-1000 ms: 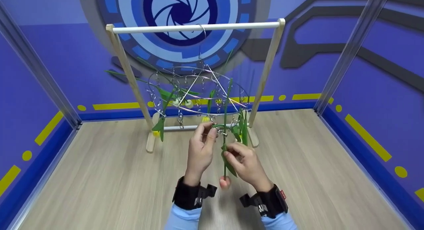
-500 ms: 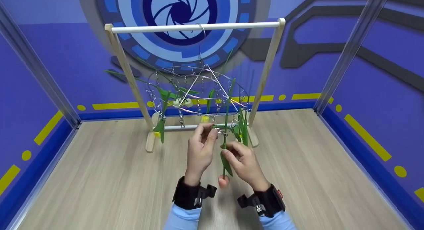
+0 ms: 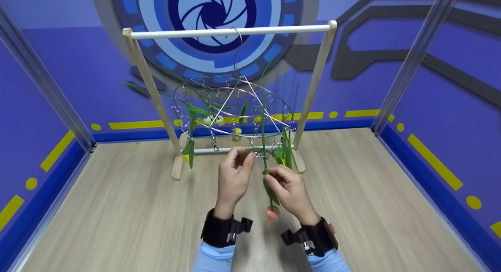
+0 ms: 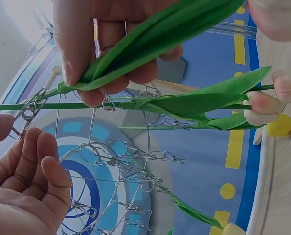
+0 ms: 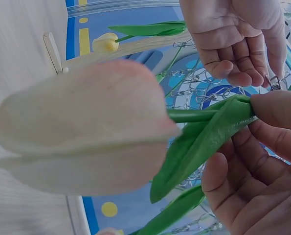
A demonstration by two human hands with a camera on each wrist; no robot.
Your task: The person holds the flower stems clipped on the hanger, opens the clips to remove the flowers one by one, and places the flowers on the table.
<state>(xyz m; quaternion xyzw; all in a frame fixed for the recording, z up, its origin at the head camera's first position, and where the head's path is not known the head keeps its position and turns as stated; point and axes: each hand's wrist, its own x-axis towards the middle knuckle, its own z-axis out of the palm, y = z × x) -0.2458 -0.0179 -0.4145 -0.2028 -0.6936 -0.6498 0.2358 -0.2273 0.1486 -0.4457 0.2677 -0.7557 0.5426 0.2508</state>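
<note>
Pink end down, tulip (image 3: 270, 193) in front of rack (image 3: 285, 29): pinching stem (image 5: 189, 116) by the leaf (image 5: 199, 147) w/ R hand (image 3: 287, 190), pinching metal clip (image 4: 33, 105) w/ L hand (image 3: 233, 178), hands near but apart. Bite of clip on stem: can't tell. Prob. best to hold stem steady & vertical, squeeze clip wide, centre stem btwn its tips, then ease off slowly. Avoid trapping leaf; test w/ v. light tug before letting go.

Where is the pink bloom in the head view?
In the head view, the pink bloom hangs in the lower part, right of centre, between the left hand and the right hand.
</note>
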